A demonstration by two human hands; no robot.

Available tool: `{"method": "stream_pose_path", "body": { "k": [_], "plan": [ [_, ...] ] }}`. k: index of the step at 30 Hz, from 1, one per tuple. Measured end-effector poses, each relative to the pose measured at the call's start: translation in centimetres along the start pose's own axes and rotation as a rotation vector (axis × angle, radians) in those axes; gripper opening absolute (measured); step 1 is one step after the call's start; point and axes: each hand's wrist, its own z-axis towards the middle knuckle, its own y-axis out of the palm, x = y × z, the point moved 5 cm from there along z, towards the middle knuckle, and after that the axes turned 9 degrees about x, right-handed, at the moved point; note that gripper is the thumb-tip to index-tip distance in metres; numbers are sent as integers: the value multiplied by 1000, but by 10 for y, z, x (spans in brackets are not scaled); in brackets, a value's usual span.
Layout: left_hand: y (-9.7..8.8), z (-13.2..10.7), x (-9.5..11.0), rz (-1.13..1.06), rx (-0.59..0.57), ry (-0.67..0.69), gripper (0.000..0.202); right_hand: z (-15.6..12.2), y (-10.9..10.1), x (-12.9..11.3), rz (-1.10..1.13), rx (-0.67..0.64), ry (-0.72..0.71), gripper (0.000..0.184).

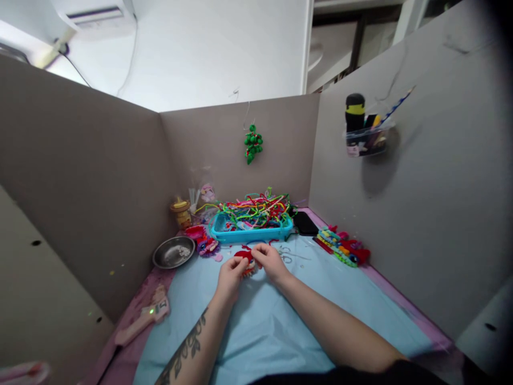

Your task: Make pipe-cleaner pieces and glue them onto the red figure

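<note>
Between my two hands is a small red fuzzy craft piece (243,254) with an orange-and-white fringed lower edge, held just above the blue cloth (264,331). My left hand (232,275) pinches its left side between thumb and fingers. At its upper right, my right hand (269,261) is closed with the fingertips against the red part. Fingers cover much of the piece, so its full shape is hidden. A pair of scissors (286,254) lies on the cloth right beside my right hand. Small red scraps lie behind the hands.
A blue tray (252,235) heaped with colourful fuzzy stems stands behind. Left are a metal bowl (173,253), a purple-red craft piece (208,246) and a pink glue gun (146,318). Right are a black phone (305,223) and colourful finished pieces (344,248). Grey panels enclose three sides.
</note>
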Motion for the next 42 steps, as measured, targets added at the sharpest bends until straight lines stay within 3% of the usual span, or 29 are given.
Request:
{"method": "stream_pose_path", "body": {
  "k": [8, 15, 20, 26, 30, 35, 42],
  "plan": [
    [-1, -1, 4, -16, 24, 3, 29, -5, 6, 2, 38, -83, 72, 25],
    [3, -4, 7, 88, -34, 43, 28, -6, 6, 1, -31, -86, 53, 24],
    [-1, -2, 15, 152, -71, 109, 37, 0, -2, -1, -190, -230, 61, 20],
    [-3, 2, 16, 263, -222, 162, 27, -1, -1, 2, -258, -417, 83, 14],
    [-3, 1, 17, 284, -211, 177, 22, 0, 0, 8, -149, -329, 111, 17],
    [-5, 1, 21, 252, -111, 217, 22, -2, 2, 9, 12, -197, 123, 22],
    [-8, 4, 20, 225, -53, 208, 26, -2, 1, 11, -2, -145, 95, 15]
  ]
}}
